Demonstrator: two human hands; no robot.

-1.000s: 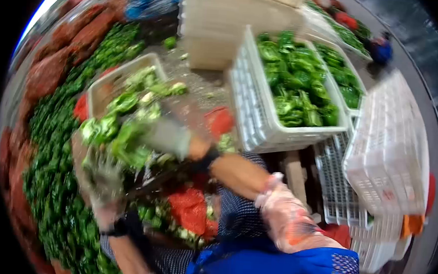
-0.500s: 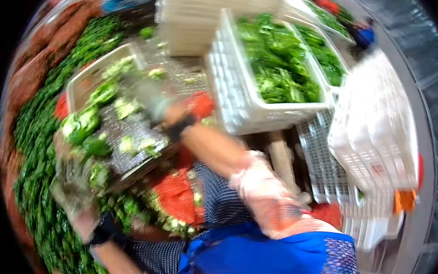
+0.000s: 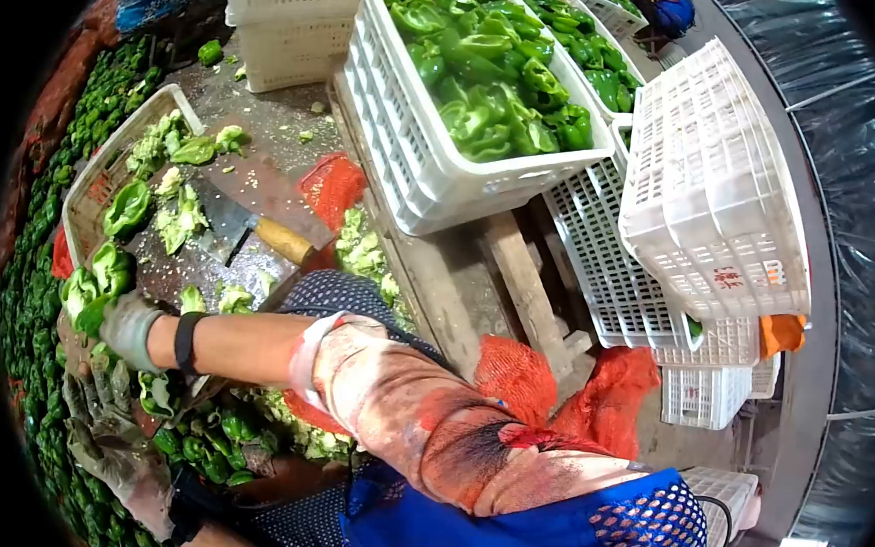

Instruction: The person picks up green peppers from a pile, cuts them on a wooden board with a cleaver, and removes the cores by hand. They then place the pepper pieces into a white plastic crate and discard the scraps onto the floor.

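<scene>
My right hand, in a pale glove, reaches across to the left with its fingers against cut green pepper pieces; its fingertips are partly hidden, so its grip is unclear. Lower left, my left hand, in a dirty glove, has its fingers spread beside a cut pepper. A cleaver with a wooden handle lies on the wet board, among pale pepper cores. Another pepper rests near the rim of a beige crate.
White crates of cut peppers stand ahead on wooden pallets. More white crates are stacked right. Whole peppers are heaped along the left. Red net bags lie on the floor. A person in blue is far back.
My right hand has moved down and left from the board's far side to the pepper pieces. My left hand has shifted slightly lower. The cleaver now shows on the board, and the view has shifted.
</scene>
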